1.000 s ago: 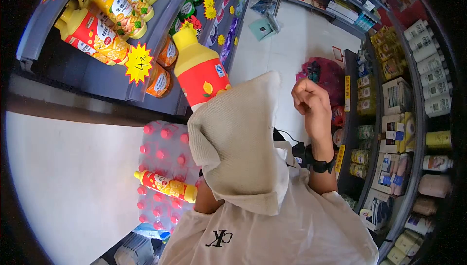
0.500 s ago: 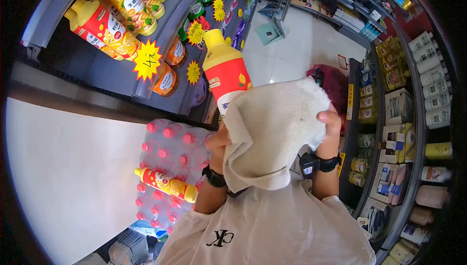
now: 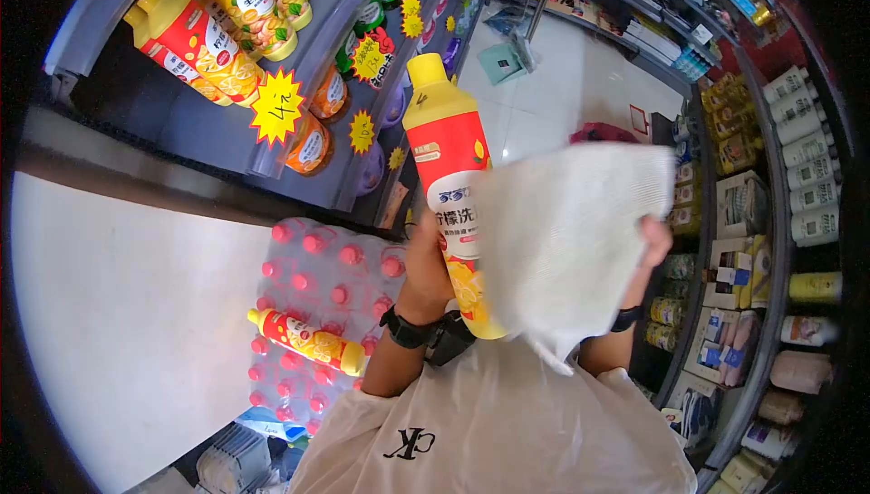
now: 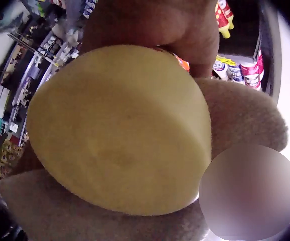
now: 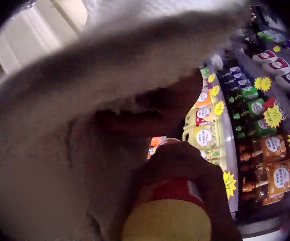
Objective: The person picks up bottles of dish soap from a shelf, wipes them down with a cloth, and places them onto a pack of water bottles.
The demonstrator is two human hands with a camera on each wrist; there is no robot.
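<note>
A dish soap bottle (image 3: 447, 136) with a yellow cap and a red lemon label tilts in front of my chest. My left hand (image 3: 426, 269) grips it low on the body, and its yellow base (image 4: 120, 135) fills the left wrist view. Beside it my right hand (image 3: 654, 242) holds a beige ribbed cloth (image 3: 571, 231), pinched at its right side. The cloth overlaps the right side of the bottle in the head view. In the right wrist view, cloth folds hang about the right hand (image 5: 160, 108), partly hiding its fingers.
A second soap bottle (image 3: 306, 342) lies on a shrink-wrapped pack of pink-capped bottles (image 3: 313, 281). To the left, a shelf (image 3: 222, 136) bears more soap bottles (image 3: 201, 48) and a yellow price tag (image 3: 277, 108). Stocked shelves (image 3: 768, 249) line the right side.
My right hand, bent and apart from the cloth at first, has taken hold of it and drawn it rightward. More of the bottle's label now shows, with my left hand around it.
</note>
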